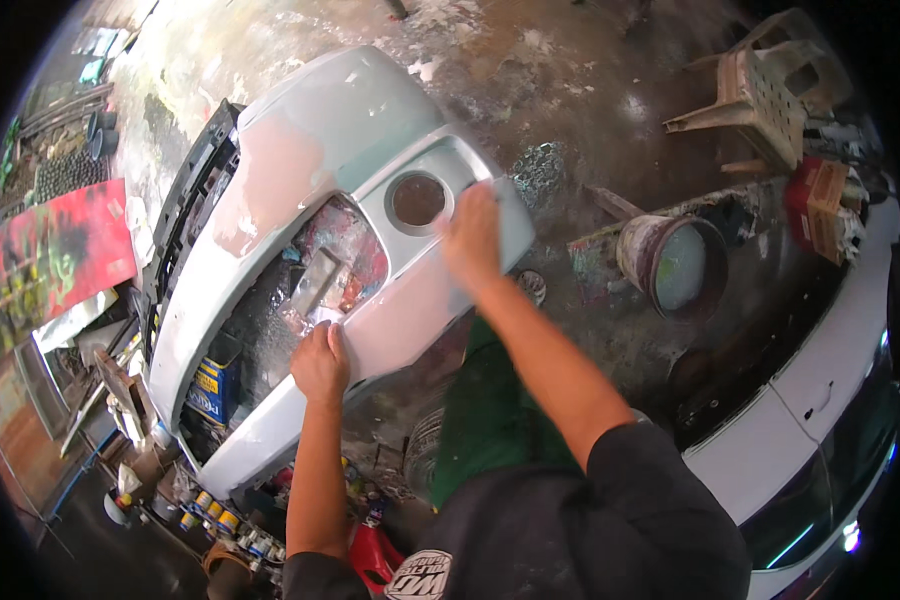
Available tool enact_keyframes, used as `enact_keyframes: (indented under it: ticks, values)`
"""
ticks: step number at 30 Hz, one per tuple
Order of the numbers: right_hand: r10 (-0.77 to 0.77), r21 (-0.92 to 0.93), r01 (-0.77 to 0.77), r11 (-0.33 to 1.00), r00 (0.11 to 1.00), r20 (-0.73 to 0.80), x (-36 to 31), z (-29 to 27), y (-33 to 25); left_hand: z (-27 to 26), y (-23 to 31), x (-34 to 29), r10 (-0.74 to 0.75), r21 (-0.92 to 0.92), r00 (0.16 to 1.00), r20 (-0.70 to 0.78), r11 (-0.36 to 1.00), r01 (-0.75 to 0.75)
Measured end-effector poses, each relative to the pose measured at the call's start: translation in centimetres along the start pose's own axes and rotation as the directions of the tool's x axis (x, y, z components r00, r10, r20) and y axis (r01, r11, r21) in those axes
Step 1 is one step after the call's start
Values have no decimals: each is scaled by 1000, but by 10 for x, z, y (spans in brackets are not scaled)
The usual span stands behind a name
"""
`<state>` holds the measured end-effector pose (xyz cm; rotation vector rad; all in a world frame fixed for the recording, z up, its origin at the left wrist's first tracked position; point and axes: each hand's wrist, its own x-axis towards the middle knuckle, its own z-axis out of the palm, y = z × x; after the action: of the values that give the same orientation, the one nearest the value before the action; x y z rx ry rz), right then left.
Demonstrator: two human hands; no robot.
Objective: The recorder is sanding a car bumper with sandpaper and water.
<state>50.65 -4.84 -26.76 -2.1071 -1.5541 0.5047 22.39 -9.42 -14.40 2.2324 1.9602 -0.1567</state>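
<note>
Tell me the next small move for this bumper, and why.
Probably slide the right hand gently along the bumper beside its round opening: that hand lies there, the bumper is patchy pink and grey, and the left hand, also on it, could steady it.

This looks like a workshop where cars get fixed and painted. You can tell from the big car bumper (295,155) with white, grey and pink patches, and 1 white car (770,430) at the right. The floor (590,75) is dirty and blotchy, and you see 1 bucket (640,250) of pale liquid (682,268), 1 blue tin (213,388), 1 red jug (370,553) and lots of little cans (215,512)
</note>
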Motion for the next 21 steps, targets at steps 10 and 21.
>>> enact_keyframes:
  ticks: [10,21]
  values:
    - [-13,26,12,1000,1000,10,5,-1,-7,0,7,1,-6,78,1000,-18,997,7]
    - [51,287,-38,957,998,-35,-5,2,2,0,3,7,71,44,997,12,997,-71]
